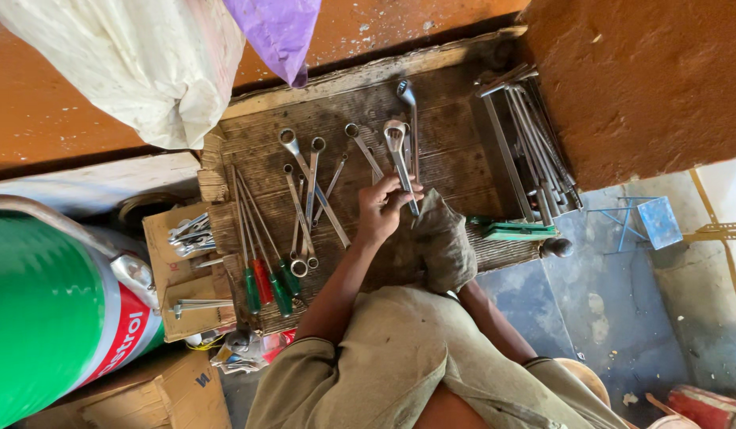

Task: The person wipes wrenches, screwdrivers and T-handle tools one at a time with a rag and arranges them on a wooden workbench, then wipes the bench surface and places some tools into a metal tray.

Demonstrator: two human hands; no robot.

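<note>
Over the wooden tray, my left hand reaches forward, grip clamped on a wrench pointing away; my right hand is hidden in a rag, its grip unclear.

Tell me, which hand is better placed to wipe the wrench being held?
The right, probably. The right arm ends under the grey cloth, which touches the wrench at its lower end; the hand itself is hidden. The left hand is busy gripping the wrench's shaft.

The rag hides the right hand and the spanner's lower end. The drum is cut off at the picture's left edge.
</note>
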